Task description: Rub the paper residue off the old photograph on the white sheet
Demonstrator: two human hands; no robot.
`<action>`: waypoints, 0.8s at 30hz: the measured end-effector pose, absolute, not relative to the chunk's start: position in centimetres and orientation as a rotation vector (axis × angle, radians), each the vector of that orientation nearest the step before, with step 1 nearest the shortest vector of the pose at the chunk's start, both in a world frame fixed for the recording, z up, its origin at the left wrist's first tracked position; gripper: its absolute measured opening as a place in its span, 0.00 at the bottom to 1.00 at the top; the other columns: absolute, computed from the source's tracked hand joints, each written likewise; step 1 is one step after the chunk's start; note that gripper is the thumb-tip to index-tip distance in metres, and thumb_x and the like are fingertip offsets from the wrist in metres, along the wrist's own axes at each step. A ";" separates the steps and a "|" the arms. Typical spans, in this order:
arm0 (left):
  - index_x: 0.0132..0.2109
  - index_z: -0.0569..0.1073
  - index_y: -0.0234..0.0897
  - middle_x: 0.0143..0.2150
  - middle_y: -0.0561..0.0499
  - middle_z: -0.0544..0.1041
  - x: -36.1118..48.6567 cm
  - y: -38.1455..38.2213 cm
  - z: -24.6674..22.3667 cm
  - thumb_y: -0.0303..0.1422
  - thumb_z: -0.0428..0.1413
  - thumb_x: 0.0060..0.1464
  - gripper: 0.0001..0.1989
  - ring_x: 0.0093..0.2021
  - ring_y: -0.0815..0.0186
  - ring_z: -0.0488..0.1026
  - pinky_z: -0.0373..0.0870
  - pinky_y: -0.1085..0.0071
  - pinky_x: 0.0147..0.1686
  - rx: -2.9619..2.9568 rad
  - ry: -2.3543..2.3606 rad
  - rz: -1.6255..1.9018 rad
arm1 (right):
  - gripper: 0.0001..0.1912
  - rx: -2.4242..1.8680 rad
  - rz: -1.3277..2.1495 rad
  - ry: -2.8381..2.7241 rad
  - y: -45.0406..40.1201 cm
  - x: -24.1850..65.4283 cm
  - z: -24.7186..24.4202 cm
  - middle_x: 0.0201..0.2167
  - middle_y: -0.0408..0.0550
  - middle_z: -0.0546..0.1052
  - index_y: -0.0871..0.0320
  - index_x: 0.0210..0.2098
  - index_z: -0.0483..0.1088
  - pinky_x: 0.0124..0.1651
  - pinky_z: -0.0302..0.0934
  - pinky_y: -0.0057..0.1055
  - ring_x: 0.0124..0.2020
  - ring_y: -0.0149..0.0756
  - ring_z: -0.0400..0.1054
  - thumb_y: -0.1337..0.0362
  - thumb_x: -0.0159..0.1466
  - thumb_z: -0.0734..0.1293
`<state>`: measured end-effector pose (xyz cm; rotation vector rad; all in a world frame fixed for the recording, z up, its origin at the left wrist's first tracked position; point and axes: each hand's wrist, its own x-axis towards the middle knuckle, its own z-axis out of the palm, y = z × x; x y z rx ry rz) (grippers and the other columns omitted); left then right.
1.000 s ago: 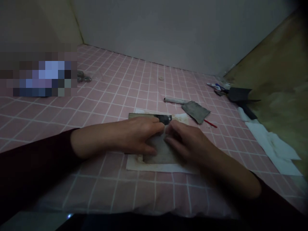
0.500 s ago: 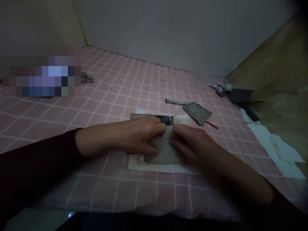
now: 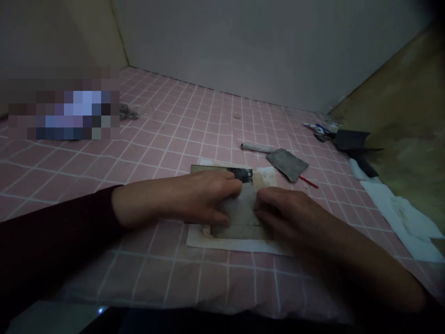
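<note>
A flat greyish sheet or plate (image 3: 241, 204) lies between my hands, over a white stained paper or cloth (image 3: 205, 240). My left hand (image 3: 208, 192) presses down on its left side, thumb and fingers apart. My right hand (image 3: 281, 208) is at the sheet's right side, its fingertips pinched together; whatever is between them is too dark to make out. Past my left fingers lies an olive strip (image 3: 208, 168) with a black glossy end (image 3: 243, 175). A second greyish strip (image 3: 239, 232) shows along the near side.
Beyond my right hand lie a grey rough-edged pad (image 3: 288, 164), a whitish tube (image 3: 257, 148) and a red stick (image 3: 308, 182). A black scoop-like object (image 3: 352, 140), small tools (image 3: 319, 132) and white paper (image 3: 399, 213) line the right wall. Scissors (image 3: 128, 112) rest back left on the checked tablecloth (image 3: 167, 116).
My right hand has slid a little to the right along the sheet, away from my left hand. The left hand stays pressed in place. The view has shifted slightly.
</note>
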<state>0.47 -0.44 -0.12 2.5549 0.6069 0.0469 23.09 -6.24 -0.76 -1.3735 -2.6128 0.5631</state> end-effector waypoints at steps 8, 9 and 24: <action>0.38 0.66 0.37 0.40 0.52 0.68 0.3 -0.4 -0.4 0.34 0.62 0.50 0.13 0.38 0.66 0.66 0.62 0.72 0.35 2.561 0.600 0.082 | 0.09 -1.323 0.529 -2.552 -5.9 22.9 -1.0 0.27 0.41 0.68 0.56 0.29 0.58 0.31 0.52 0.27 0.27 0.30 0.60 0.71 0.65 0.61; 0.38 0.66 0.37 0.40 0.52 0.68 0.3 -0.4 -0.4 0.34 0.62 0.50 0.13 0.38 0.66 0.66 0.61 0.72 0.35 2.563 0.594 0.080 | 0.10 -1.343 0.550 -2.583 -6.0 23.0 -0.8 0.26 0.41 0.67 0.56 0.28 0.57 0.30 0.52 0.27 0.26 0.29 0.60 0.71 0.65 0.61; 0.40 0.67 0.36 0.40 0.52 0.68 0.4 -0.4 -0.4 0.34 0.62 0.50 0.13 0.38 0.66 0.66 0.62 0.71 0.35 2.537 0.604 0.073 | 0.07 -1.374 0.578 -2.532 -5.9 22.4 -0.7 0.30 0.44 0.69 0.58 0.29 0.64 0.35 0.55 0.29 0.31 0.32 0.63 0.70 0.65 0.62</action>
